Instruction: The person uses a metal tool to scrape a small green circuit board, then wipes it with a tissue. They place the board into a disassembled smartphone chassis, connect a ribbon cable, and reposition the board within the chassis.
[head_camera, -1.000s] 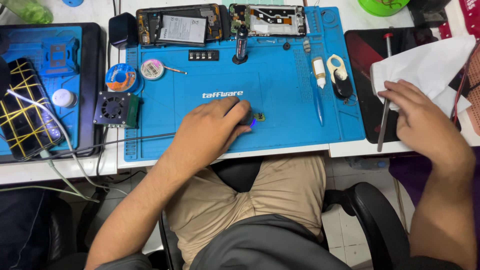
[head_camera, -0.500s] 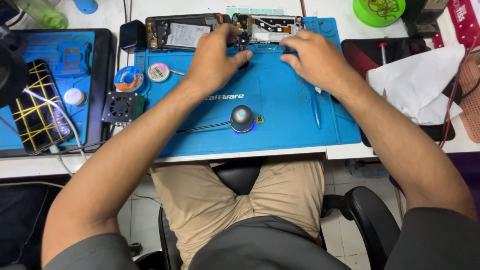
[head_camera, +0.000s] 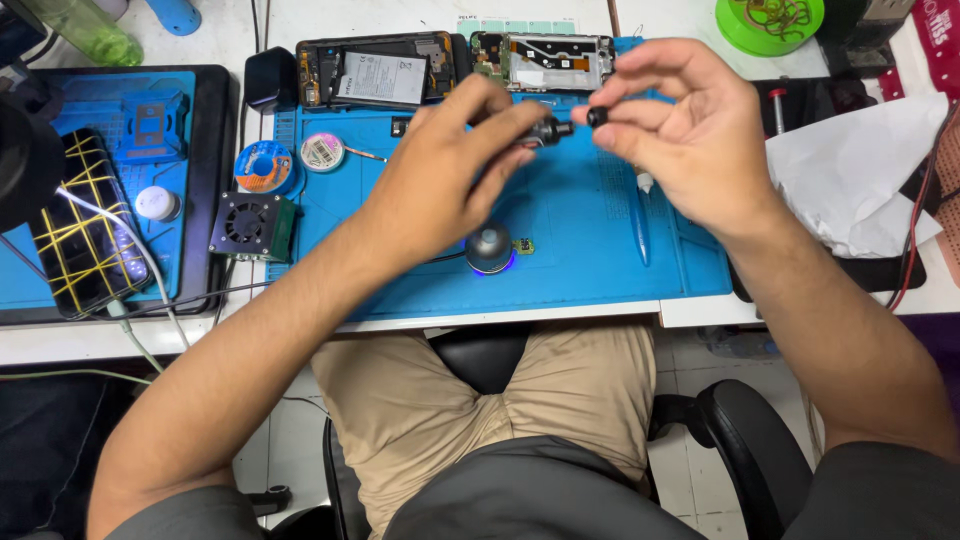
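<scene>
Black tool: a small dark cylindrical tool (head_camera: 545, 131) is held above the blue mat, in the upper middle of the frame, between the two hands.
Black cap: a small round black piece (head_camera: 597, 117) is pinched just beside the tool's tip, apart from it by a narrow gap.
Left hand: the left hand (head_camera: 450, 175) is closed around the tool's body.
Right hand: the right hand (head_camera: 680, 130) is clamped on the cap with thumb and forefinger, the other fingers spread.
Progress: the two parts are judged to be separated or not yet joined; which of the two cannot be told.
Opened phones: two opened phones (head_camera: 375, 70) (head_camera: 545, 62) lie untouched at the top edge of the mat, so work on them appears left to do.
Blue mat: the blue mat (head_camera: 580, 250) covers the bench, and a domed grey object (head_camera: 489, 248) rests on it below the hands.
Left side: solder reels (head_camera: 265, 165) and a small fan (head_camera: 250, 225) are seen at the mat's left edge.
</scene>
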